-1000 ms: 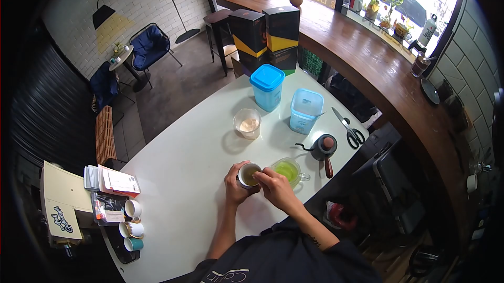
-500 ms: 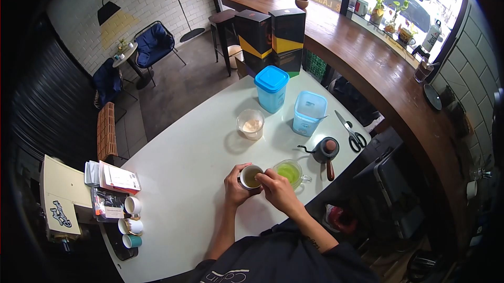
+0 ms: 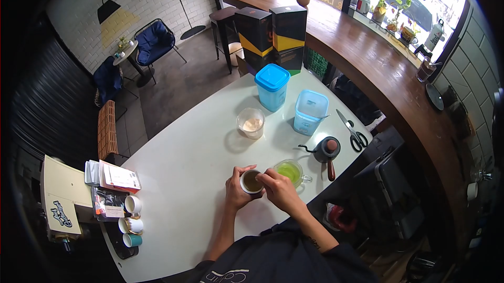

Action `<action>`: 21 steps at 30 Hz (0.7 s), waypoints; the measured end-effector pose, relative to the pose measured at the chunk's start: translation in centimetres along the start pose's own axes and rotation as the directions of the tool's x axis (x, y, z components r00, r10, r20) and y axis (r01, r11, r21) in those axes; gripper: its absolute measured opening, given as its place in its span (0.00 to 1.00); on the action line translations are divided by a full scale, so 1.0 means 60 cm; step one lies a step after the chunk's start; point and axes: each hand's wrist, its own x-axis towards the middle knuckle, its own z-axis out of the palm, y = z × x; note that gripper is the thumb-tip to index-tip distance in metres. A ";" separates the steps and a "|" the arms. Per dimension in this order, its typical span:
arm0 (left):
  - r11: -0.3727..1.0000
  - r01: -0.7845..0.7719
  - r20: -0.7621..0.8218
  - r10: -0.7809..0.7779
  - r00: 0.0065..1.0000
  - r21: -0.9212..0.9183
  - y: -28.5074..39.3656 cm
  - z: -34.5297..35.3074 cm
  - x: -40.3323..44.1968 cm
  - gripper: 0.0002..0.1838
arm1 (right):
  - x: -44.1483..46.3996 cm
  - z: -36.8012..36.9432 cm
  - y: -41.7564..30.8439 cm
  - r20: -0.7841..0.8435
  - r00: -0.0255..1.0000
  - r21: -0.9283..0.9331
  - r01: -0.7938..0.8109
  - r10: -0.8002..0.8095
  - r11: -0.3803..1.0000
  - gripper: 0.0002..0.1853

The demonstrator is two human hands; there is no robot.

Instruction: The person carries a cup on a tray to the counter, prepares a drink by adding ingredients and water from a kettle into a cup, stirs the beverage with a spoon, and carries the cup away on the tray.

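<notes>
A cup (image 3: 251,182) with a pale rim and a brownish-green liquid inside sits in my left hand (image 3: 236,190), whose fingers wrap round its side. Over the cup's right edge, the fingers of my right hand (image 3: 280,188) are pinched together. Whatever they hold is too small or hidden to name. Just beyond my right hand stands a clear glass cup (image 3: 289,171) of bright green liquid, its handle to the right. A dark gooseneck kettle (image 3: 326,150) with a wooden handle is farther right.
On the white table (image 3: 184,178) are a clear cup of pale powder (image 3: 252,124), a lidded blue container (image 3: 272,89), an open blue container (image 3: 310,114) and scissors (image 3: 353,131). Black boxes (image 3: 273,36) stand behind. Several small cups (image 3: 131,225) line the left edge.
The cup in my left hand has tipped slightly, showing more of its inside. My right hand has shifted a little at its rim. The other things stay in place.
</notes>
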 end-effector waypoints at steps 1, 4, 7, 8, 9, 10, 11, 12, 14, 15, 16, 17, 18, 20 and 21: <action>1.000 0.020 0.026 -0.020 0.999 -0.017 0.003 -0.001 -0.001 0.45 | -0.001 -0.004 -0.002 0.001 1.000 0.001 0.000 0.000 1.000 0.10; 1.000 0.008 0.022 -0.008 1.000 -0.005 0.010 0.001 -0.002 0.43 | -0.001 -0.016 -0.008 0.129 0.991 -0.048 0.033 -0.027 0.998 0.20; 0.999 -0.016 -0.004 0.016 1.000 0.030 0.016 0.004 -0.004 0.43 | 0.000 -0.019 -0.009 0.091 0.996 -0.114 0.000 0.011 0.994 0.11; 0.999 -0.016 -0.005 0.016 1.000 0.029 0.015 0.006 -0.005 0.43 | 0.000 -0.014 -0.004 0.034 0.999 -0.091 -0.009 0.012 0.996 0.12; 0.998 -0.037 -0.014 0.038 0.999 0.059 0.013 0.008 -0.007 0.43 | 0.000 -0.010 -0.001 -0.024 1.000 -0.068 -0.015 0.014 0.998 0.12; 0.994 -0.057 -0.023 0.060 0.998 0.090 0.012 0.009 -0.007 0.43 | 0.000 -0.008 0.001 -0.023 1.000 -0.067 -0.014 0.012 0.998 0.12; 0.994 -0.056 -0.024 0.059 0.998 0.091 0.012 0.008 -0.008 0.43 | 0.001 -0.006 0.001 -0.039 0.999 -0.040 -0.006 0.004 0.999 0.12; 0.995 -0.051 -0.022 0.053 0.998 0.086 0.012 0.009 -0.008 0.42 | 0.000 -0.004 0.001 -0.055 0.998 -0.014 0.002 -0.003 1.000 0.12; 0.996 -0.045 -0.021 0.047 0.999 0.079 0.011 0.009 -0.009 0.42 | 0.000 -0.005 -0.001 -0.015 1.000 -0.015 0.004 -0.005 1.000 0.11; 0.998 -0.039 -0.019 0.040 0.999 0.057 0.010 0.009 -0.008 0.42 | 0.001 -0.006 -0.003 0.024 1.000 -0.017 0.007 -0.006 1.000 0.10; 0.999 -0.033 -0.017 0.034 0.999 0.035 0.009 0.009 -0.008 0.42 | 0.000 -0.007 -0.005 0.025 1.000 -0.017 0.008 -0.008 1.000 0.10; 0.999 -0.034 -0.019 0.034 0.999 0.035 0.009 0.009 -0.008 0.42 | -0.001 -0.008 -0.007 0.051 0.999 -0.044 0.005 -0.003 0.999 0.10; 0.999 -0.025 -0.019 0.025 0.999 0.035 0.010 0.008 -0.008 0.41 | -0.002 -0.008 -0.008 0.078 0.997 -0.070 0.003 0.003 0.998 0.09; 0.999 -0.014 -0.022 0.014 1.000 0.034 0.012 0.007 -0.008 0.41 | -0.002 -0.010 -0.004 0.056 0.998 -0.094 -0.004 0.010 0.996 0.09; 0.999 -0.017 -0.033 0.018 0.999 0.042 0.013 0.008 -0.009 0.42 | -0.002 -0.010 -0.002 0.032 0.999 -0.120 -0.014 0.018 0.993 0.09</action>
